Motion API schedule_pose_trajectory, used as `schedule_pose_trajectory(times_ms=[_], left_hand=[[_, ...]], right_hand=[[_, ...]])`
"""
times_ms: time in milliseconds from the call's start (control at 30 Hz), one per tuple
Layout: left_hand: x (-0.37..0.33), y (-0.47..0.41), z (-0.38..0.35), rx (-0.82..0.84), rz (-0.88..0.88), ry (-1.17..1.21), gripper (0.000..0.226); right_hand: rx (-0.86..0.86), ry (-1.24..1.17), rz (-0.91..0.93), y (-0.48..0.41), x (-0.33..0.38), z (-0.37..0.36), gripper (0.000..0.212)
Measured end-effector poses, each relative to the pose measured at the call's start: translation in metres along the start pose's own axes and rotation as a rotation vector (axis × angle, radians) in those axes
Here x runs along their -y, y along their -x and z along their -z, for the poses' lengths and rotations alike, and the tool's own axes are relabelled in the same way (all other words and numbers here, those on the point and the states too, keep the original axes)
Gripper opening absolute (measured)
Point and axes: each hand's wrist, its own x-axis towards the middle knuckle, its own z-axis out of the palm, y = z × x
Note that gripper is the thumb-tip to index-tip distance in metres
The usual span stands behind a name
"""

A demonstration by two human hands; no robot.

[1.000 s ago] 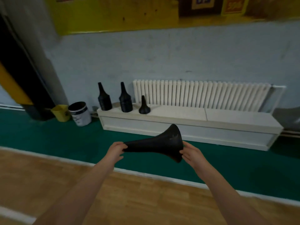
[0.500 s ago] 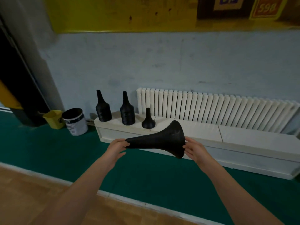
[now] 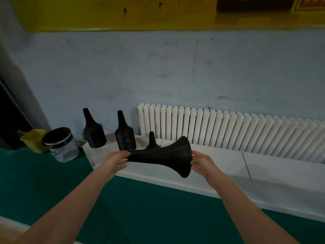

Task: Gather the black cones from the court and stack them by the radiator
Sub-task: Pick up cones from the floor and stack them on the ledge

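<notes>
room: green floor [image 3: 140, 208] ran wide up to desk [image 3: 219, 162] front edge; cone stacks [image 3: 93, 134] at its left end; radiator [image 3: 228, 131] behind | hidden: lone cone [image 3: 152, 140] mostly behind held cone [image 3: 161, 156]; radiator cut off at right | grip: held cone lay sideways over desk edge, left hand [image 3: 115, 160] pinching narrow tip, right hand [image 3: 202, 163] gripping flared rim
</notes>
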Motion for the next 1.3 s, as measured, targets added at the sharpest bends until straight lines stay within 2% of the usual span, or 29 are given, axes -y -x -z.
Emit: schedule_pose_trajectory(times_ms=[133, 267, 500, 567, 667, 767, 933, 1067, 1167, 1300], left_hand=[[-0.037, -0.06, -0.015, -0.042, -0.032, 0.075, 0.031], [-0.066, -0.111, -0.026, -0.061, -0.052, 0.062, 0.026], [-0.113, -0.248, -0.032, -0.041, -0.124, -0.19, 0.034], [-0.121, -0.303, -0.029, -0.041, -0.146, -0.253, 0.028], [-0.136, -0.376, -0.025, -0.09, -0.205, -0.338, 0.018], [-0.139, -0.434, -0.022, -0.077, -0.167, -0.447, 0.015], [-0.153, -0.493, -0.032, -0.102, -0.089, -0.474, 0.021], [-0.158, -0.537, -0.045, -0.113, -0.125, -0.447, 0.045], [-0.149, -0.565, -0.056, -0.118, -0.171, -0.496, 0.045], [-0.111, -0.596, -0.082, -0.007, -0.191, -0.667, 0.044]], right_hand=[[0.079, 0.02, 0.007, -0.078, 0.036, 0.001, 0.047], [0.128, 0.083, -0.001, -0.138, 0.056, -0.004, 0.03], [0.146, 0.184, -0.134, -0.292, 0.075, -0.037, 0.021], [0.151, 0.238, -0.194, -0.344, 0.076, -0.056, 0.018], [0.061, 0.219, -0.291, -0.421, 0.077, -0.088, 0.034], [0.094, 0.203, -0.394, -0.482, 0.06, -0.107, 0.042], [0.151, 0.318, -0.51, -0.553, 0.047, -0.133, 0.015], [0.206, 0.469, -0.54, -0.589, 0.052, -0.141, 0.033], [0.232, 0.516, -0.541, -0.606, 0.054, -0.145, 0.045], [0.225, 0.541, -0.576, -0.627, 0.041, -0.141, 0.048]])
